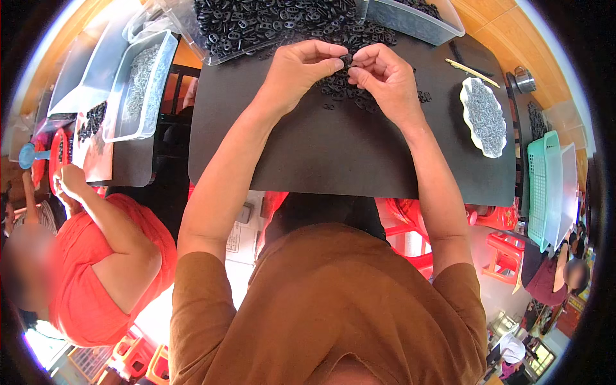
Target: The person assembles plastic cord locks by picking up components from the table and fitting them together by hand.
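Note:
My left hand (301,69) and my right hand (390,80) meet above the far middle of the dark table (321,154). Thumb and index finger of each are pinched on a small black plastic piece (347,60) between them; its details are partly covered by the fingertips. Loose black pieces (362,99) with holes lie scattered on the table under and between my hands. Just beyond, a large heap of similar black pieces (276,25) fills a clear plastic tray (210,58). Right of my right hand is a white scalloped dish (476,140) holding many tiny grey bits.
Two thin wooden sticks (471,72) lie beyond the dish. A clear bin (427,29) stands at the far right, another clear bin (114,122) at the left. A green basket (542,192) is off the right edge. A person in red (128,256) sits at the left.

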Demonstrator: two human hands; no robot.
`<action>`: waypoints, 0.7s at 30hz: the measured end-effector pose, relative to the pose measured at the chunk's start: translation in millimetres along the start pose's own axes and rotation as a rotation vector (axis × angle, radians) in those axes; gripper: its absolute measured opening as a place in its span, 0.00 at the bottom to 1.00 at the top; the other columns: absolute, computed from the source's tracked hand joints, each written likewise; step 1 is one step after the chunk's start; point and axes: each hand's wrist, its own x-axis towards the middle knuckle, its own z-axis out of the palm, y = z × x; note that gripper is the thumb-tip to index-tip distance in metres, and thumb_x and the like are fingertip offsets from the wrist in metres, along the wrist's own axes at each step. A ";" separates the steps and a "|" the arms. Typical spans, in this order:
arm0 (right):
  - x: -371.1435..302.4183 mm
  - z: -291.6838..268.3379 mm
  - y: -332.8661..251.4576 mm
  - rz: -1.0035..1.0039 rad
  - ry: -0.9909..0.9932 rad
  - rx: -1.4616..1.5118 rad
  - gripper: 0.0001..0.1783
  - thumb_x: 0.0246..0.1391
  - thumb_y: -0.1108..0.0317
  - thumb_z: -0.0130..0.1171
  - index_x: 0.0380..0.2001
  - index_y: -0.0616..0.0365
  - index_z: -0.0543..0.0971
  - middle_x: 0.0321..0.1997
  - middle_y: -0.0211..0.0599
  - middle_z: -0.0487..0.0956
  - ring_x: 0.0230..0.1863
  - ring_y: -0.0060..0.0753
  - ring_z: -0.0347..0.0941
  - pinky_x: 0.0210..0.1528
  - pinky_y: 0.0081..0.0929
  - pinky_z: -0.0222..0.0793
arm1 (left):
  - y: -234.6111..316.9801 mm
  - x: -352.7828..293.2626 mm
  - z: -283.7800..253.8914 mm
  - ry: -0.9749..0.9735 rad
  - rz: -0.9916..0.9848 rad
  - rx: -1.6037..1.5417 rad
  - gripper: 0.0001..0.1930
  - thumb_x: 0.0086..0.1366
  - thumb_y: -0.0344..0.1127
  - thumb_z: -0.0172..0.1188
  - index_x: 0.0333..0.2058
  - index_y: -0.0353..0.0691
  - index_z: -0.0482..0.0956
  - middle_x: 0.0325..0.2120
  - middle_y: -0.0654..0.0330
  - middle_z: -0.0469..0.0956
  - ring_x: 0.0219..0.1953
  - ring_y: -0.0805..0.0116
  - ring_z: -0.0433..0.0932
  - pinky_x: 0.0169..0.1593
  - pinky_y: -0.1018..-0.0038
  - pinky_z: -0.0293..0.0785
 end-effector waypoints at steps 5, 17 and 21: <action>-11.0 22.4 2.4 0.065 -0.020 0.134 0.07 0.55 0.79 0.62 0.34 0.62 0.74 0.32 0.28 0.79 0.34 0.19 0.79 0.38 0.18 0.77 | 11.1 -25.6 -8.0 0.024 0.016 0.147 0.11 0.62 0.23 0.63 0.43 0.34 0.82 0.36 0.64 0.81 0.38 0.80 0.77 0.45 0.83 0.73; -29.3 54.9 -2.8 0.017 -0.102 -0.177 0.10 0.49 0.78 0.66 0.32 0.61 0.75 0.27 0.31 0.79 0.33 0.20 0.80 0.35 0.21 0.75 | 5.6 -76.7 -19.9 0.111 0.003 0.370 0.09 0.61 0.26 0.62 0.41 0.33 0.83 0.33 0.60 0.84 0.34 0.76 0.81 0.41 0.77 0.77; -30.0 53.3 1.0 -0.021 -0.182 -0.319 0.11 0.45 0.77 0.69 0.31 0.59 0.76 0.27 0.27 0.78 0.27 0.16 0.70 0.30 0.20 0.67 | 10.8 -82.5 -14.9 0.076 0.009 0.536 0.08 0.59 0.25 0.62 0.38 0.35 0.82 0.31 0.60 0.84 0.33 0.75 0.82 0.39 0.77 0.77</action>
